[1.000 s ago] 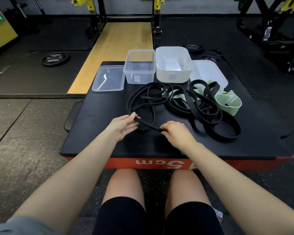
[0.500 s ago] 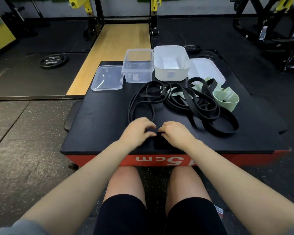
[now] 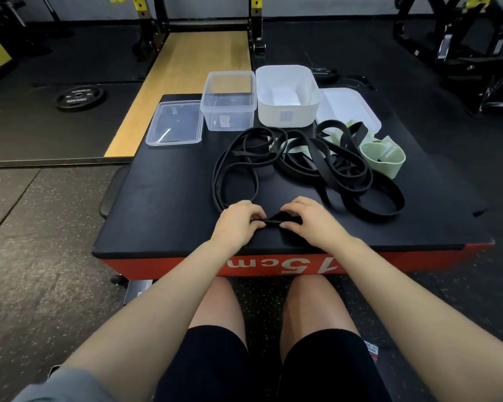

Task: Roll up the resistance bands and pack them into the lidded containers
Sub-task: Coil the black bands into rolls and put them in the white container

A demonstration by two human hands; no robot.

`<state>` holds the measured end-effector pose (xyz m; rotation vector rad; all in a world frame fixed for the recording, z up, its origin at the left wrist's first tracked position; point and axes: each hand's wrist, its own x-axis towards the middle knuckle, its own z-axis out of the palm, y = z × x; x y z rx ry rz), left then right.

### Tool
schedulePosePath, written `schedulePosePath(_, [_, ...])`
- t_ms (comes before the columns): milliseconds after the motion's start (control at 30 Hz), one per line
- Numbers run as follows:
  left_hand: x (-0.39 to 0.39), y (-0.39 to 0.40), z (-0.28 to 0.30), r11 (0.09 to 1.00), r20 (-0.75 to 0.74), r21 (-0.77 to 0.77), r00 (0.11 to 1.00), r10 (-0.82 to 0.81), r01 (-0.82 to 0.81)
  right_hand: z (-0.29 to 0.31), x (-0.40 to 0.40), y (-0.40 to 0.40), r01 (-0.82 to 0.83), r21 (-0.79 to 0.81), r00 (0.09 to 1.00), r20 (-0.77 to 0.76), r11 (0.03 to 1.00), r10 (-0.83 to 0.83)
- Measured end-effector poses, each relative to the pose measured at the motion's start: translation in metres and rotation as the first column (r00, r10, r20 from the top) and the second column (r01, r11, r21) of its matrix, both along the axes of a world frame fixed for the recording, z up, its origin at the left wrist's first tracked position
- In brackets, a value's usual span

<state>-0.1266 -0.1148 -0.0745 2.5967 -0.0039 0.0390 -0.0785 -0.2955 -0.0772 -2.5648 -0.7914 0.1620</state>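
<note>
Both hands sat close together at the near edge of the black platform (image 3: 163, 198). The left hand (image 3: 238, 224) and right hand (image 3: 308, 221) curled their fingers round the thin black band (image 3: 235, 169), pinching its near end, seemingly to start a tight roll. The clear container (image 3: 230, 105) and white container (image 3: 288, 97) stood open behind, ready.

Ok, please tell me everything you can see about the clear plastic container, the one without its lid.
The clear container is a rectangular, see-through plastic box, standing upright and open at the far edge of the black platform. It looks empty, with a small label on its front wall. Its clear lid lies flat just to its left; the white container stands close on its right. No hand touches it.
</note>
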Motion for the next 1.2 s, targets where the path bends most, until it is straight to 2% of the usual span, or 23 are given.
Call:
schedulePosePath(200, [-0.003,0.002,-0.007,0.999,0.036,-0.050,0.999,0.018,-0.016,-0.012,-0.001,0.002,0.073,0.180,0.997,-0.015,0.981,-0.071])
schedulePosePath(400, [-0.005,0.006,-0.008,0.996,0.039,-0.037,0.996,-0.085,0.087,-0.010,0.004,0.000,-0.090,0.108,0.994,0.075,0.990,0.082])
schedulePosePath(533, [-0.006,0.008,-0.007,0.986,0.041,-0.066,0.988,-0.148,0.150,-0.005,0.011,-0.003,-0.165,0.064,0.986,0.037,0.984,0.163])
schedulePosePath(733, [-0.004,0.002,-0.005,0.980,0.038,-0.026,0.980,-0.194,0.195,-0.004,0.012,-0.002,-0.136,0.092,0.990,-0.027,0.986,0.139])
schedulePosePath(867, [-0.002,-0.011,-0.009,0.993,0.088,-0.014,0.990,-0.115,0.117,-0.002,0.012,-0.001,-0.132,0.084,0.989,-0.049,0.988,0.136])
schedulePosePath(1067, [0.001,-0.012,-0.014,0.992,0.141,-0.090,0.987,-0.070,0.083,-0.002,0.009,-0.002,0.082,0.144,0.994,-0.078,0.986,-0.071])
schedulePosePath(1200, [0.000,-0.013,-0.016,0.993,0.170,-0.076,0.983,-0.072,0.085,0.003,0.010,-0.002,0.000,0.090,0.998,-0.069,0.996,0.006])
